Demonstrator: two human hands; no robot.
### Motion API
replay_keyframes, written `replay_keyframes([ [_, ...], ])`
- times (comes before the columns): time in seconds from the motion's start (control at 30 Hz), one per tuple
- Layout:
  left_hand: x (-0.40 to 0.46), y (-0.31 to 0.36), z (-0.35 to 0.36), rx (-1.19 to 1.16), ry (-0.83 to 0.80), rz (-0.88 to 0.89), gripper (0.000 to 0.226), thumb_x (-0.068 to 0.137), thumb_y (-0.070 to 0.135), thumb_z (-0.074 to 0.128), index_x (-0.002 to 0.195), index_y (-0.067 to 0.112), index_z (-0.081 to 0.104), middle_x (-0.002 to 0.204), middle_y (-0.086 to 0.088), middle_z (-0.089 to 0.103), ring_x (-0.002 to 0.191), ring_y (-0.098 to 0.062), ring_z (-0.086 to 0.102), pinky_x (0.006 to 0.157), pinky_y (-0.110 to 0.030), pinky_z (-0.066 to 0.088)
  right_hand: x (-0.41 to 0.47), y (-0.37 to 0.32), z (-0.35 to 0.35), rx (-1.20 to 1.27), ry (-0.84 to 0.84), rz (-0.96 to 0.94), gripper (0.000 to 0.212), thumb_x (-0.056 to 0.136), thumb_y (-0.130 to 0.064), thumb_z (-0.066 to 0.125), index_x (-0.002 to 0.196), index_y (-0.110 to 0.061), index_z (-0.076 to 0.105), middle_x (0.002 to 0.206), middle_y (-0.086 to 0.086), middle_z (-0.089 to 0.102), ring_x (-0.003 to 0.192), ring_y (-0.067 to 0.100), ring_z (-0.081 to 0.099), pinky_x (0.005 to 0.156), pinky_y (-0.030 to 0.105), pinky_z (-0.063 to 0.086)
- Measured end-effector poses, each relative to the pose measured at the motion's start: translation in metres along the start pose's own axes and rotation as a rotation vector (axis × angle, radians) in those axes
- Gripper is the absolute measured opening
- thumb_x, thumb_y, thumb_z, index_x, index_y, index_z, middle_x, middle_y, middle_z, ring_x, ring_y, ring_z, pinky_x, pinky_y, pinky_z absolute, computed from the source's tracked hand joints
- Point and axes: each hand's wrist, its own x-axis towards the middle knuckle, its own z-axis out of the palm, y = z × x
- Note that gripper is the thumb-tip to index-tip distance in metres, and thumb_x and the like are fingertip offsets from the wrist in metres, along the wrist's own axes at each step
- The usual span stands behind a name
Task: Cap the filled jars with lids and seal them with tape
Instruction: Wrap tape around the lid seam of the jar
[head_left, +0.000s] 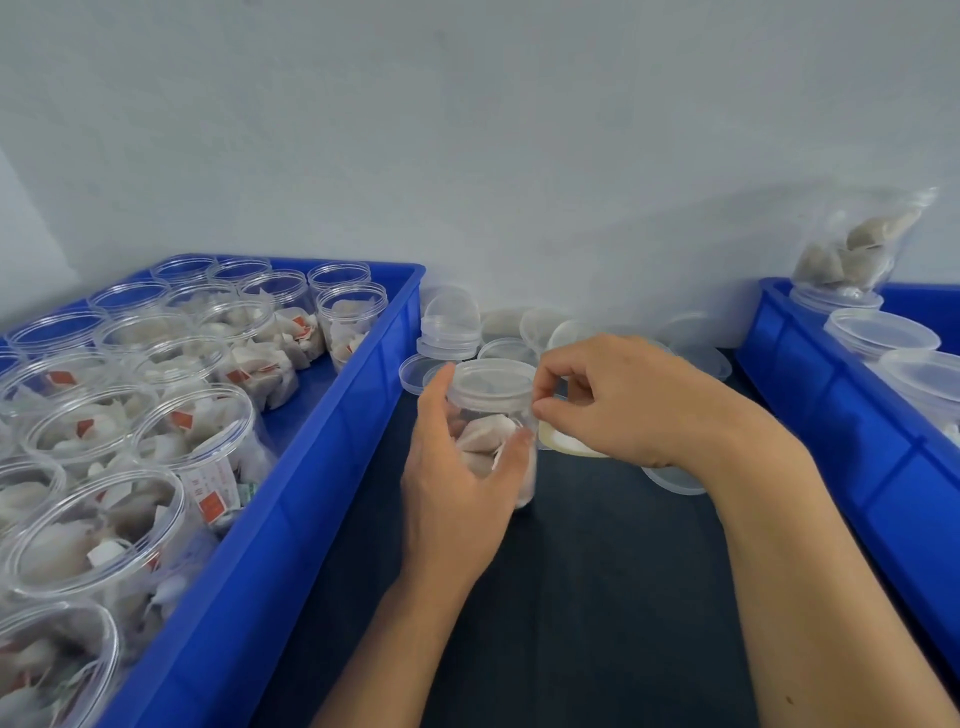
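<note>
Jar (491, 431), clear plastic and filled with pale sachets, stands upright on the dark table (597, 597) between two blue crates, with a clear lid (493, 382) already sitting on its mouth. The left hand (457, 467) wraps around the jar's body, fingers (436, 395) curled up its far side and thumb across the front. The right hand (623, 395) hovers just beside the lid's rim, its thumb and forefinger pinched narrowly together at the edge; whether they grip tape there is too small to tell. A roll of tape (566, 441) lies just beside the jar under that hand. Loose clear lids (452, 332) are heaped behind the jar against the wall. The left crate (311, 493) holds many open, filled jars (197, 436); the right crate (831, 395) holds capped ones (883, 332).
</note>
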Motion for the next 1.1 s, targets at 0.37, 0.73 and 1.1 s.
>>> replay_keyframes([
  [0.37, -0.002, 0.007, -0.003, 0.148, -0.042, -0.018, 0.086, 0.089, 0.06, 0.067, 0.161, 0.058, 0.021, 0.114, 0.022, 0.053, 0.107, 0.01, 0.053, 0.078, -0.019, 0.044, 0.0, -0.005, 0.001, -0.13, 0.098, -0.012, 0.013, 0.092, -0.05, 0.059, 0.082, -0.043, 0.064, 0.087, -0.017, 0.062, 0.08, 0.005, 0.057, 0.06, 0.026, 0.032],
  [0.73, -0.003, 0.015, 0.0, 0.146, -0.013, -0.063, 0.085, 0.078, 0.091, 0.05, 0.154, 0.064, 0.021, 0.121, 0.02, 0.051, 0.108, 0.003, 0.057, 0.08, -0.031, 0.047, 0.004, -0.011, 0.007, -0.221, 0.169, -0.014, 0.019, 0.09, -0.053, 0.06, 0.077, -0.04, 0.061, 0.084, -0.021, 0.057, 0.082, 0.016, 0.057, 0.056, 0.025, 0.027],
  [1.1, 0.0, 0.013, 0.0, 0.129, -0.004, -0.099, 0.077, 0.081, 0.092, 0.05, 0.149, 0.061, 0.032, 0.119, 0.02, 0.055, 0.111, 0.001, 0.058, 0.081, -0.026, 0.046, 0.001, -0.018, 0.007, -0.275, 0.197, 0.013, 0.017, 0.088, -0.051, 0.062, 0.076, -0.039, 0.061, 0.084, -0.017, 0.06, 0.08, 0.021, 0.058, 0.057, 0.03, 0.026],
])
